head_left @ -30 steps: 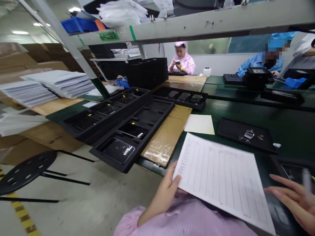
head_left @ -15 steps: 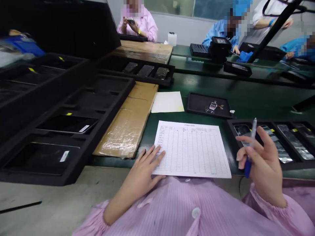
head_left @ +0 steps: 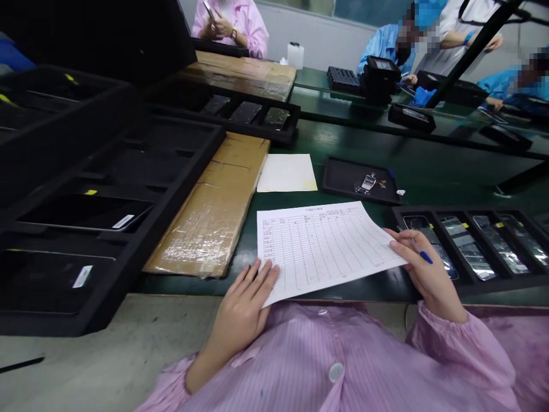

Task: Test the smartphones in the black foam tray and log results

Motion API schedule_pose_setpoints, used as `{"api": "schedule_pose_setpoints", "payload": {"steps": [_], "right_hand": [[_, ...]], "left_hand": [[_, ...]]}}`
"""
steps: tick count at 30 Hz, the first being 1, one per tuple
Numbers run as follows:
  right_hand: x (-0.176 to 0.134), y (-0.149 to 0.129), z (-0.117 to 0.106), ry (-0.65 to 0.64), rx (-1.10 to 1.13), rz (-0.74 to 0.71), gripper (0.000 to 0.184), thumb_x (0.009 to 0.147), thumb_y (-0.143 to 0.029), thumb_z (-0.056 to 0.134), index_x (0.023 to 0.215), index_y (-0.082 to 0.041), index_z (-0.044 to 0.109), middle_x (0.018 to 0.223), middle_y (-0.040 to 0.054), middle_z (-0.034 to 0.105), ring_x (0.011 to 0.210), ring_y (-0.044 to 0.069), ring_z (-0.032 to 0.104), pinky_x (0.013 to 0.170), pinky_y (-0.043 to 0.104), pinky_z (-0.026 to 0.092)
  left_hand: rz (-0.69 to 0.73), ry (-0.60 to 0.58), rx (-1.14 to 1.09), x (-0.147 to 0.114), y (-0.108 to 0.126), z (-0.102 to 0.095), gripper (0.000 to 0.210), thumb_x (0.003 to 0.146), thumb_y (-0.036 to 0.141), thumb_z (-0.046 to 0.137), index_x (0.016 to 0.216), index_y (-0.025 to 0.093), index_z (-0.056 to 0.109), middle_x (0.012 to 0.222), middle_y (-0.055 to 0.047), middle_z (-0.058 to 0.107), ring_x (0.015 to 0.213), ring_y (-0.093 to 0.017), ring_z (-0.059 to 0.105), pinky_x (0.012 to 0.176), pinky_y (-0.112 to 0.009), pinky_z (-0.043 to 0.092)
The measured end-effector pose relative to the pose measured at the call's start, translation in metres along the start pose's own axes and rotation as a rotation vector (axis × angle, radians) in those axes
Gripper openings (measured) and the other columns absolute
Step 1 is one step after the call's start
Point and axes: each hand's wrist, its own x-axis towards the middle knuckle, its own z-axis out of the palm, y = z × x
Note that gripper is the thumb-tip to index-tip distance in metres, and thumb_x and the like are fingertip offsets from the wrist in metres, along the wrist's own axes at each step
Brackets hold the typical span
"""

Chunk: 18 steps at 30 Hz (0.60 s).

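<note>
A printed form (head_left: 317, 246) with a grid of rows and columns lies in front of me, its right side lifted and curved. My left hand (head_left: 244, 306) rests on its lower left edge, fingers stretched out over the paper. Its thumb is partly hidden near the sheet's lower corner. At the right edge my right hand (head_left: 422, 269) pinches the form between thumb and fingers. A pen (head_left: 424, 256) is also tucked in that hand, its blue end showing. A black tray of phones (head_left: 472, 252) sits just beyond the right hand.
A brown taped cardboard piece (head_left: 206, 212) and a black foam tray (head_left: 103, 274) with dark-screened devices lie left. Behind the form are a blank white sheet (head_left: 286, 173) and a small black tray (head_left: 338, 180) holding a badge-like item. Several people work across the green table.
My right hand has come down from above the phone tray and gripped the form's right edge, pen still in hand. The form has turned slightly and its right side has risen.
</note>
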Motion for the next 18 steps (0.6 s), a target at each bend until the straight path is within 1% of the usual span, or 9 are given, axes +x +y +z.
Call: {"api": "schedule_pose_setpoints", "payload": {"steps": [3, 6, 8, 10, 11, 13, 14, 16, 18], "right_hand": [[0.006, -0.003, -0.005, -0.066, -0.102, -0.095, 0.05, 0.071, -0.054, 0.084, 0.093, -0.026, 0.05, 0.119, 0.0108, 0.073, 0.097, 0.026, 0.072, 0.079, 0.039, 0.057], [0.016, -0.024, -0.017, -0.042, -0.365, -0.281, 0.04, 0.083, -0.061, 0.072, 0.089, -0.024, 0.057, 0.111, 0.0122, 0.075, 0.097, 0.028, 0.072, 0.087, 0.045, 0.056], [0.037, -0.048, -0.026, 0.039, -0.446, -0.429, 0.037, 0.093, -0.06, 0.058, 0.088, -0.024, 0.061, 0.106, 0.0104, 0.075, 0.1, 0.027, 0.071, 0.091, 0.045, 0.055], [0.072, -0.072, -0.031, 0.066, -0.438, -0.515, 0.034, 0.099, -0.056, 0.05, 0.091, -0.025, 0.061, 0.099, 0.0082, 0.076, 0.095, 0.025, 0.072, 0.086, 0.041, 0.057], [0.095, -0.081, -0.031, 0.058, -0.452, -0.528, 0.031, 0.1, -0.052, 0.049, 0.092, -0.025, 0.06, 0.093, 0.0072, 0.075, 0.089, 0.023, 0.072, 0.081, 0.039, 0.057], [0.144, -0.09, -0.026, 0.089, -0.61, -0.435, 0.022, 0.098, -0.041, 0.053, 0.086, -0.024, 0.057, 0.079, 0.0039, 0.071, 0.075, 0.021, 0.07, 0.076, 0.036, 0.055], [0.167, -0.089, -0.021, 0.102, -0.655, -0.403, 0.019, 0.094, -0.035, 0.061, 0.08, -0.023, 0.056, 0.074, 0.0035, 0.069, 0.071, 0.021, 0.068, 0.077, 0.037, 0.054], [0.205, -0.081, -0.009, 0.129, -0.714, -0.368, 0.024, 0.086, -0.028, 0.072, 0.071, -0.023, 0.054, 0.07, 0.003, 0.065, 0.072, 0.021, 0.065, 0.08, 0.038, 0.052], [0.227, -0.068, 0.002, 0.15, -0.741, -0.343, 0.024, 0.086, -0.027, 0.073, 0.07, -0.021, 0.055, 0.071, 0.0023, 0.063, 0.072, 0.02, 0.063, 0.081, 0.039, 0.051]], "left_hand": [[0.052, 0.016, 0.033, -0.002, -0.004, 0.001, 0.057, 0.092, 0.013, 0.044, 0.149, 0.011, 0.047, 0.142, -0.016, 0.062, 0.137, -0.032, 0.054, 0.115, -0.047, 0.042], [0.087, 0.026, 0.063, -0.002, -0.009, -0.001, 0.053, 0.09, 0.012, 0.048, 0.142, 0.009, 0.053, 0.139, -0.018, 0.063, 0.135, -0.034, 0.055, 0.115, -0.047, 0.039], [0.111, 0.031, 0.084, 0.0, -0.012, 0.0, 0.053, 0.088, 0.012, 0.048, 0.141, 0.008, 0.054, 0.138, -0.018, 0.064, 0.133, -0.034, 0.057, 0.116, -0.047, 0.037], [0.128, 0.037, 0.103, 0.003, -0.015, 0.001, 0.054, 0.087, 0.012, 0.048, 0.141, 0.008, 0.054, 0.137, -0.018, 0.065, 0.13, -0.033, 0.059, 0.115, -0.047, 0.036], [0.131, 0.042, 0.111, 0.004, -0.016, 0.001, 0.054, 0.087, 0.012, 0.048, 0.14, 0.009, 0.054, 0.136, -0.018, 0.065, 0.128, -0.033, 0.06, 0.114, -0.047, 0.037], [0.13, 0.045, 0.118, 0.006, -0.017, 0.002, 0.053, 0.086, 0.012, 0.047, 0.139, 0.008, 0.054, 0.135, -0.019, 0.066, 0.126, -0.033, 0.062, 0.112, -0.047, 0.038], [0.125, 0.046, 0.119, 0.006, -0.017, 0.002, 0.052, 0.087, 0.011, 0.047, 0.138, 0.008, 0.055, 0.134, -0.019, 0.066, 0.125, -0.034, 0.062, 0.112, -0.047, 0.038], [0.114, 0.041, 0.111, 0.006, -0.015, 0.001, 0.05, 0.087, 0.012, 0.048, 0.137, 0.008, 0.056, 0.134, -0.019, 0.066, 0.125, -0.034, 0.062, 0.111, -0.048, 0.038], [0.092, 0.036, 0.095, 0.006, -0.013, 0.0, 0.05, 0.088, 0.012, 0.049, 0.138, 0.01, 0.056, 0.135, -0.017, 0.066, 0.126, -0.033, 0.062, 0.112, -0.047, 0.039]]}}
